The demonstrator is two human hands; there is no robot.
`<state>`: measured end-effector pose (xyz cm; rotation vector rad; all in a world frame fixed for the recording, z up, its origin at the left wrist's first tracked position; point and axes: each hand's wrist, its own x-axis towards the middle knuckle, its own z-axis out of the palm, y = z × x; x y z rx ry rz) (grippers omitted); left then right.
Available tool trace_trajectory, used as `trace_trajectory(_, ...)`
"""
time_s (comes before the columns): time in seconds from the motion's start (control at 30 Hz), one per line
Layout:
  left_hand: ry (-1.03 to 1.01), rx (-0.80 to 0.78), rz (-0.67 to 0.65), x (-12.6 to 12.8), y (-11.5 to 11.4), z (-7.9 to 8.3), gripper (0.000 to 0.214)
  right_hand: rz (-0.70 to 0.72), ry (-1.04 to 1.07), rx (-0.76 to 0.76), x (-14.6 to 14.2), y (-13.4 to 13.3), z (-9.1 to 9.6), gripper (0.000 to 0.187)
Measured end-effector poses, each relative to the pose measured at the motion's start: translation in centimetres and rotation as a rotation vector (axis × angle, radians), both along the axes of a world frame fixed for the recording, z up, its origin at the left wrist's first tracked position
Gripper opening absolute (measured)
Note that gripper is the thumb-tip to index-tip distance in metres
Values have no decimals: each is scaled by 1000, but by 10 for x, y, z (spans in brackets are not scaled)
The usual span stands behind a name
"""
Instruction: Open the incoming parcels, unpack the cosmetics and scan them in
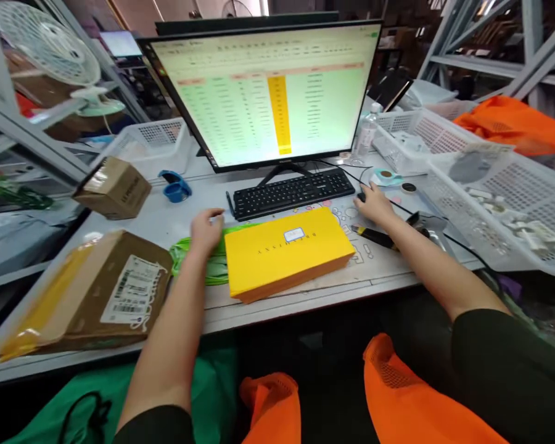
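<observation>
The yellow box [287, 253] lay flat on the worktop [388, 265], just in front of the black keyboard [292, 192], its lid shut and a small label on top. Its left end overlapped a green plastic bag [198, 262], and the left hand [206, 229] rested on that bag with the fingers loosely curled over it, palm down, the grip not clenched around anything. The right hand [376, 203] lay further back to the right of the keyboard, cupped over a dark mouse [361, 197], which it covered almost entirely; the grip looked settled on the mouse rather than squeezed tight. A yellow-handled utility knife [374, 237] lay just beside the right forearm, untouched.

Judging from this, the box seemed to have been taken out of its bag already, and the checking at the monitor [268, 92], which showed a green spreadsheet with one yellow column, was the step in hand. Neither hand was on the box itself. A brown parcel [115, 290] with a barcode label sat unopened at the left edge of the worktop, and a small cardboard carton [115, 188] stood behind it. White mesh baskets [513, 209] filled the right side.
</observation>
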<state>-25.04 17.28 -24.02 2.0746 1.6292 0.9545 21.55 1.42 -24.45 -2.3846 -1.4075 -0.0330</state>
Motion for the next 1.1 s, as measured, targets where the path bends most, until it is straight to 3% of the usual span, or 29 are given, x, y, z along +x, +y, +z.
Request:
trace_trajectory(0.07,94,7,-62,24,18,-12,29,-2,-37,-68,9,15,-17,67)
trace_trajectory(0.13,170,23,-116,45,27,-22,33,-11,-70,-32,16,15,-35,65)
trace_trajectory(0.27,266,62,-215,76,30,-40,51,-43,-108,31,29,7,-59,63)
trace_trajectory(0.43,345,38,-258,90,20,-63,61,-28,-118,64,44,8,-73,58)
trace_trajectory(0.53,403,19,-239,90,16,-67,63,-18,-137,140,48,9,-80,54)
trace_trajectory(0.73,411,1,-233,90,13,-61,62,-81,-135,129,46,5,-77,55)
trace_trajectory(1.1,368,-18,-257,93,15,-60,61,-54,-90,48,35,5,-61,54)
